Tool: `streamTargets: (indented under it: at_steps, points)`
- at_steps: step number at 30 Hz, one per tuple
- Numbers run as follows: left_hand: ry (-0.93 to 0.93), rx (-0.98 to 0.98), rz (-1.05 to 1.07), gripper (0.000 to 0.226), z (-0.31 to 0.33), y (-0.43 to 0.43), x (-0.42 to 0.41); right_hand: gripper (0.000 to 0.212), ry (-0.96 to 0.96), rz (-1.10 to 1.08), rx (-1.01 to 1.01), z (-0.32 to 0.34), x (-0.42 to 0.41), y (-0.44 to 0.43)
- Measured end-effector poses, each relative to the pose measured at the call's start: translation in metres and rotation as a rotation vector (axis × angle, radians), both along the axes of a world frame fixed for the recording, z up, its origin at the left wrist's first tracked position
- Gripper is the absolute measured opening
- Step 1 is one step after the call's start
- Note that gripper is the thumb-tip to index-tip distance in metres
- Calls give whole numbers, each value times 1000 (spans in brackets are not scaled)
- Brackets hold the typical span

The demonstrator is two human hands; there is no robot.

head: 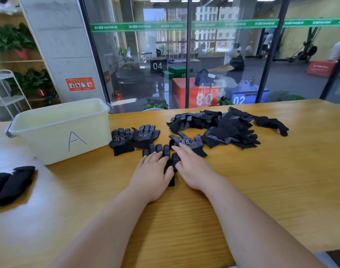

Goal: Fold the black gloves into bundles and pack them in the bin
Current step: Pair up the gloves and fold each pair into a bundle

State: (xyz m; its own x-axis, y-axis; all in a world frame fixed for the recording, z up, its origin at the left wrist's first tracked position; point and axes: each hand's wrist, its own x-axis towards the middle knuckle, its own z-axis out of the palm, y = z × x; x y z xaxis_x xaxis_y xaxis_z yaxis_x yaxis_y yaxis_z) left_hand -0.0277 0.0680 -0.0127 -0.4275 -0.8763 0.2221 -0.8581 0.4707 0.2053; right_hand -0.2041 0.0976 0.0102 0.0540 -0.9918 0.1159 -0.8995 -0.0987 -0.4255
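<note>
The cream bin [55, 144] has a big blue "A" on it and sits far left on the wooden table [262, 180]. Two dotted gloves [122, 141] with a white printed logo lie flat right beside it. Both hands are flat and relaxed: the left hand [153, 171] presses a third glove [161, 148], and the right hand [194, 169] also reaches a fourth glove [190, 142]. The loose pile [227, 128] beyond is too tangled to count. Plenty of bare wood toward the near edge. The glass strip [165, 26] reads "MAXIMUM".
</note>
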Motion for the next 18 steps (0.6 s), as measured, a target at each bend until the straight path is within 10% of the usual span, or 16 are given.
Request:
streamTargets:
  at_steps: [18]
  points:
    - [123, -9, -21, 49, 4, 2, 3, 43, 409, -377, -33, 2, -4, 18]
